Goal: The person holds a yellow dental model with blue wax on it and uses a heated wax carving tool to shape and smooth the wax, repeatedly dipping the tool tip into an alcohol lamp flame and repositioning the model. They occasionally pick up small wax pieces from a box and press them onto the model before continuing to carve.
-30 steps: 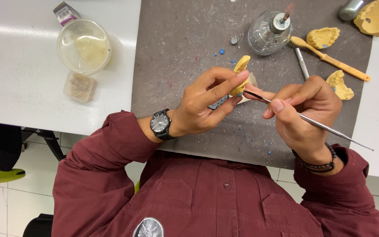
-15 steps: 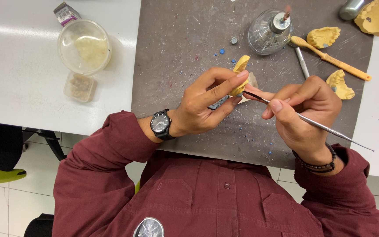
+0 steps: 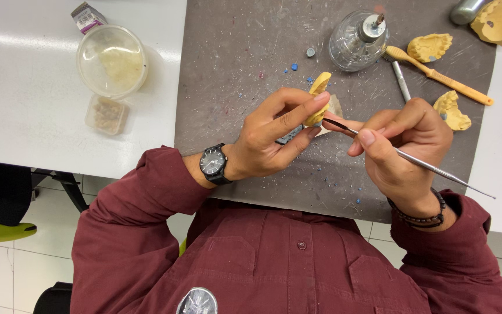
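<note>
A grey work mat covers the white table under both hands. Beyond the left hand's fingertips stands a glass spirit lamp with a metal wick cap; far off past the wrist side sits a round clear plastic tub, with a small square clear container just beside it.

The left hand, wearing a black wristwatch, pinches a yellow dental cast between thumb and the pressed-together fingers; the cast stands on edge above the fingertips, lifted off the mat. The right hand, with a dark beaded bracelet on its wrist, grips a thin metal carving tool in a pen hold, thumb and forefinger closed on the shaft. The tool's tip touches the lower part of the cast, right at the left fingertips.

Beyond the right knuckles lie two more yellow cast pieces, an orange-handled brush, and a slim metal instrument. Small blue wax crumbs dot the mat just past the left fingers.
</note>
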A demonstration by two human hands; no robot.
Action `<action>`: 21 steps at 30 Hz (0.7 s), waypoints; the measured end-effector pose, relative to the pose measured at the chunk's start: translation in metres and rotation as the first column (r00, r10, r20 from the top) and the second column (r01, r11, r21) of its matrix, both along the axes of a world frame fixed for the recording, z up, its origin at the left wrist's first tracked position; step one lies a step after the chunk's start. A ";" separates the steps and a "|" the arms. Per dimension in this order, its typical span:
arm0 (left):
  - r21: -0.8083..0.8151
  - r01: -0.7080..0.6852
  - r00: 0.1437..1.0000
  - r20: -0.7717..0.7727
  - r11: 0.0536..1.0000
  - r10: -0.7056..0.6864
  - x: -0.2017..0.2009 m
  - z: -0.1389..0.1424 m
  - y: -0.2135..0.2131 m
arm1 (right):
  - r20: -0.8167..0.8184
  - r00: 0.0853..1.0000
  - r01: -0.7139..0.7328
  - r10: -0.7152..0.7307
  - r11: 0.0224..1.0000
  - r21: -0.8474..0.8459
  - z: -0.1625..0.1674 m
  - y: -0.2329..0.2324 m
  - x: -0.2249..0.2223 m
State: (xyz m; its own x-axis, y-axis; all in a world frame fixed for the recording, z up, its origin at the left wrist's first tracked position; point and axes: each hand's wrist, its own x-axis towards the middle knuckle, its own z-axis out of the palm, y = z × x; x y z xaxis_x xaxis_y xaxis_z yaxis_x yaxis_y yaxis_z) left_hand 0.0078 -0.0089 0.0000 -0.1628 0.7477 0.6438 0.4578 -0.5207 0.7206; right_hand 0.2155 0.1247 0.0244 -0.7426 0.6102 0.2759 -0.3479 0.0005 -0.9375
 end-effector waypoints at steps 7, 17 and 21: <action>0.003 0.001 1.000 0.004 1.000 -0.001 0.000 0.000 0.001 | -0.009 0.999 -0.033 0.034 0.999 0.011 0.007 -0.002 -0.002; 0.007 -0.009 1.000 0.008 1.000 0.009 0.000 0.001 -0.001 | 0.026 0.999 -0.019 0.019 1.000 0.019 0.020 -0.005 -0.007; -0.036 -0.045 0.999 0.013 0.998 0.046 0.000 0.002 -0.003 | 0.068 0.984 0.154 -0.165 0.978 0.143 0.018 0.011 -0.014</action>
State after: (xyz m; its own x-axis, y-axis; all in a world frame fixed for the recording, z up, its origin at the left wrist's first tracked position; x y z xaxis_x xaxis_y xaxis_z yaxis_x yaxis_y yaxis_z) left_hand 0.0081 -0.0116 0.0019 -0.2062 0.7614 0.6146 0.4701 -0.4737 0.7447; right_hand 0.2013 0.1355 0.0419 -0.6613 0.6833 0.3095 -0.2578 0.1804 -0.9492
